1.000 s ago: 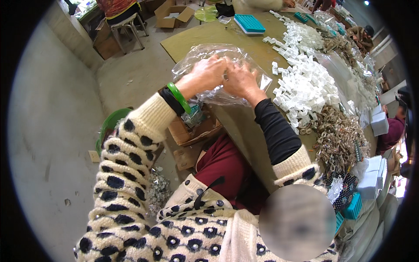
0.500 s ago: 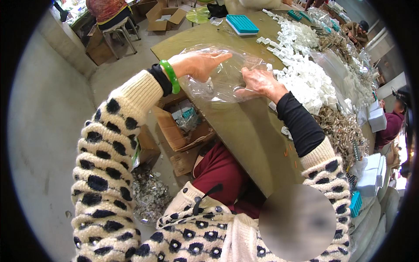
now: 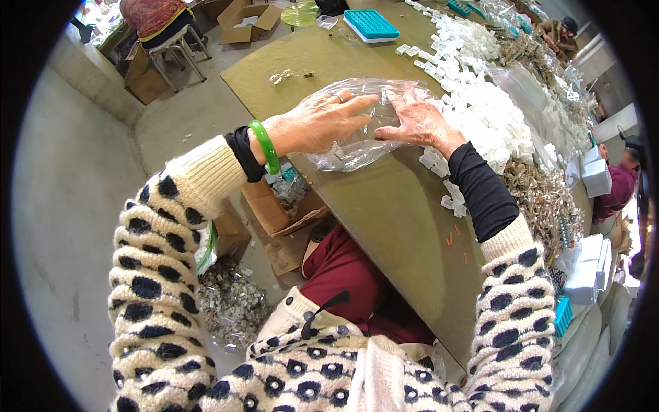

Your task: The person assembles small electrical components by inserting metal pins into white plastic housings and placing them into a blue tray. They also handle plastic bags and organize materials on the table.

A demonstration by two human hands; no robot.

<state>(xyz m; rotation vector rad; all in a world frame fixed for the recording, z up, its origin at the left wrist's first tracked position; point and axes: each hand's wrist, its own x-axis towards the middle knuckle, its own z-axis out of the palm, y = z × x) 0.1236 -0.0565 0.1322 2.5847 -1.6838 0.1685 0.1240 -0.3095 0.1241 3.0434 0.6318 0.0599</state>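
A clear, crinkled plastic bag (image 3: 353, 152) lies on the green-brown tabletop near its left edge, beneath both hands. My left hand (image 3: 322, 122), with a green bangle (image 3: 264, 147) at the wrist, lies over the bag's left part, its fingers stretched out. On the right side of the bag, my right hand (image 3: 419, 123) rests with thumb and fingers apart. Just beyond that hand spreads a heap of small white plastic pieces (image 3: 491, 127). What the bag contains, if anything, is hard to make out.
A teal slotted tray (image 3: 371, 25) sits at the table's far side. Tangled brownish metal-looking pieces (image 3: 539, 199) lie at the right. Below the left edge stand a cardboard box (image 3: 264, 206) and a bag of shiny scraps (image 3: 233, 302). A co-worker (image 3: 613, 182) is at far right.
My left hand has turned from edge-on to lying flatter across the bag. My right fingers have spread outward. The bag looks flatter, and small bits on the table behind it now show.
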